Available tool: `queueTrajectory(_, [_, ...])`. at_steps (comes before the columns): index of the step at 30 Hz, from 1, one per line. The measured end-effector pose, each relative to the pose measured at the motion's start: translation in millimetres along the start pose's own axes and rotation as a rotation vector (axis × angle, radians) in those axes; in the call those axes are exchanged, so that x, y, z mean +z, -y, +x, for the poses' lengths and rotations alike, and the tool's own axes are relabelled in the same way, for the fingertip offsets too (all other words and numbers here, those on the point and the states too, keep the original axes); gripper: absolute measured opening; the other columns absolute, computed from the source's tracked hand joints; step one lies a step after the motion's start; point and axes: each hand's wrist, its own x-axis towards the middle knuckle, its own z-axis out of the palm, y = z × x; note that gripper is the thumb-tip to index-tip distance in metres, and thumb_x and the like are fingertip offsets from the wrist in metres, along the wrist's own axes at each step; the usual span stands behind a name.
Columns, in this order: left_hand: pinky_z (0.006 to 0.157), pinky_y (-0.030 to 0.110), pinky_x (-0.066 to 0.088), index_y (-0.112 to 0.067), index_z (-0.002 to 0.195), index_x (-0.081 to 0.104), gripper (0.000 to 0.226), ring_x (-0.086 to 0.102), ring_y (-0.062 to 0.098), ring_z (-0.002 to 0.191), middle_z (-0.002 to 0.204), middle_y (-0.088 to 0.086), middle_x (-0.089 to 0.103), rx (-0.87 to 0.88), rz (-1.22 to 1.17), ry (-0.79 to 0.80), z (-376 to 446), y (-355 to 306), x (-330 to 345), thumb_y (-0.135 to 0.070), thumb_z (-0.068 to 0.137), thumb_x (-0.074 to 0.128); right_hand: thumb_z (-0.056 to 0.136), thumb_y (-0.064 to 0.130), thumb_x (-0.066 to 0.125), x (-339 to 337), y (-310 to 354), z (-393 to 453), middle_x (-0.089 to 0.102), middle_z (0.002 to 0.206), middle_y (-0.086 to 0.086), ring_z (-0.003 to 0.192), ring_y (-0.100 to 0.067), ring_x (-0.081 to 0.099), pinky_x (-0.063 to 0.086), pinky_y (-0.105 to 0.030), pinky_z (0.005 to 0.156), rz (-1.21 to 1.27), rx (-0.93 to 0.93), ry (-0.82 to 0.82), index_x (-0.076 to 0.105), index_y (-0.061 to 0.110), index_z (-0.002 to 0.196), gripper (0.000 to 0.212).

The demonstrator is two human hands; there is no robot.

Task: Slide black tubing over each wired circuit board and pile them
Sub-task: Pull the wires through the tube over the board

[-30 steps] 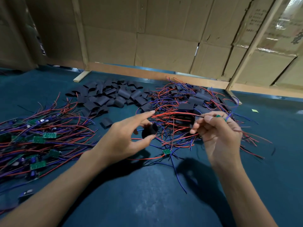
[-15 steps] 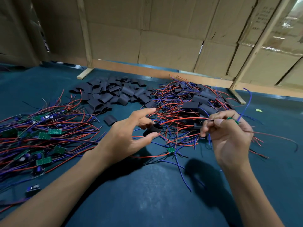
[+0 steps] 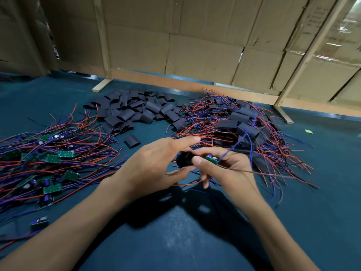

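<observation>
Mid-batch: the left hand (image 3: 156, 163) pinches a black tube piece (image 3: 184, 159) while the right hand (image 3: 224, 169) grips a wired circuit board (image 3: 212, 159) at its mouth; left of it bare boards (image 3: 48, 165) wait, sleeved pile (image 3: 240, 124) beyond

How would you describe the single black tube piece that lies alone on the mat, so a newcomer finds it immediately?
Start at the heap of black tubing pieces at the far middle of the blue mat. Come toward the hands from its near edge. The lone tube piece lies there on bare mat, apart from the heap, with no wires through it.
</observation>
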Motion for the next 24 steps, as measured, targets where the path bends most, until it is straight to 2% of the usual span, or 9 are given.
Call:
queueTrajectory(3, [0.098, 0.025, 0.052, -0.008, 0.138, 0.051, 0.054, 0.069, 0.013, 0.103, 0.117, -0.004, 0.069, -0.024, -0.004, -0.032, 0.3, -1.9, -1.8, -0.015, 0.09, 0.074, 0.08, 0.024, 0.079, 9.8, 1.4, 0.4, 0.065, 0.075, -0.004, 0.049, -0.019, 0.05, 0.049, -0.024, 0.058, 0.002, 0.016, -0.038, 0.079, 0.02, 0.11, 0.03])
queueTrajectory(5, [0.094, 0.028, 0.055, -0.009, 0.139, 0.052, 0.055, 0.071, 0.011, 0.1, 0.11, -0.001, 0.074, -0.046, -0.004, -0.047, 1.4, -2.3, -2.2, -0.01, 0.089, 0.074, 0.076, 0.029, 0.08, 9.7, 2.1, 2.0, 0.068, 0.074, 0.001, 0.05, -0.018, 0.051, 0.05, -0.025, 0.061, 0.089, 0.074, -0.056, 0.074, 0.019, 0.12, 0.046])
queueTrajectory(8, [0.088, 0.033, 0.057, -0.006, 0.141, 0.05, 0.051, 0.071, 0.01, 0.099, 0.112, -0.002, 0.073, -0.055, 0.003, -0.003, 1.5, -3.1, -0.4, -0.009, 0.094, 0.066, 0.08, 0.013, 0.081, 9.2, 3.8, 4.1, 0.061, 0.068, -0.005, 0.056, -0.019, 0.052, 0.05, -0.03, 0.06, 0.272, 0.13, -0.01, 0.068, 0.007, 0.126, 0.048])
queueTrajectory(12, [0.091, 0.023, 0.051, -0.025, 0.152, 0.028, 0.057, 0.064, 0.006, 0.105, 0.12, -0.006, 0.063, -0.185, -0.106, 0.118, 1.7, -5.7, 0.8, -0.021, 0.1, 0.05, 0.079, 0.008, 0.053, 4.9, 8.3, 6.6, 0.059, 0.079, -0.013, 0.068, -0.021, 0.054, 0.049, -0.032, 0.057, 0.449, 0.184, 0.017, 0.066, -0.006, 0.122, 0.047])
queueTrajectory(16, [0.093, 0.005, 0.036, -0.031, 0.154, 0.015, 0.074, 0.055, 0.0, 0.097, 0.112, -0.005, 0.055, -0.243, -0.14, 0.22, -3.0, -2.9, 5.0, -0.017, 0.095, 0.058, 0.081, 0.008, 0.053, 3.7, 8.4, 7.0, 0.07, 0.09, -0.009, 0.07, -0.02, 0.048, 0.045, -0.033, 0.057, 0.383, 0.152, 0.01, 0.06, -0.023, 0.116, 0.048])
queueTrajectory(18, [0.09, 0.003, 0.034, -0.032, 0.154, 0.014, 0.078, 0.052, -0.001, 0.091, 0.104, -0.008, 0.051, -0.265, -0.128, 0.214, -4.6, -1.2, 5.8, -0.019, 0.094, 0.062, 0.083, 0.002, 0.055, 3.8, 6.2, 6.0, 0.074, 0.104, -0.01, 0.068, -0.021, 0.046, 0.047, -0.032, 0.059, 0.341, 0.135, 0.0, 0.058, -0.03, 0.104, 0.038])
queueTrajectory(20, [0.087, 0.004, 0.035, -0.031, 0.154, 0.014, 0.08, 0.05, -0.001, 0.088, 0.101, -0.011, 0.047, -0.273, -0.086, 0.201, -4.6, -1.6, 6.0, -0.018, 0.094, 0.066, 0.083, 0.0, 0.058, 3.8, 3.8, 4.3, 0.073, 0.111, -0.02, 0.065, -0.022, 0.049, 0.047, -0.033, 0.061, 0.292, 0.098, -0.016, 0.074, -0.011, 0.089, 0.02])
queueTrajectory(21, [0.086, 0.006, 0.037, -0.028, 0.154, 0.016, 0.08, 0.051, 0.001, 0.087, 0.101, -0.01, 0.047, -0.259, -0.06, 0.197, -3.7, -2.5, 5.9, -0.019, 0.093, 0.067, 0.082, 0.001, 0.06, 3.6, 2.1, 3.8, 0.073, 0.107, -0.023, 0.065, -0.022, 0.051, 0.047, -0.033, 0.062, 0.262, 0.08, -0.031, 0.079, 0.0, 0.087, 0.019])
queueTrajectory(24, [0.08, 0.02, 0.044, -0.017, 0.153, 0.022, 0.077, 0.055, 0.011, 0.087, 0.1, -0.004, 0.051, -0.201, 0.016, 0.181, -0.6, -5.8, 7.1, -0.017, 0.091, 0.069, 0.08, 0.007, 0.068, 3.5, -2.8, 2.7, 0.073, 0.088, -0.017, 0.068, -0.025, 0.056, 0.048, -0.033, 0.064, 0.201, 0.044, -0.034, 0.081, 0.008, 0.098, 0.022])
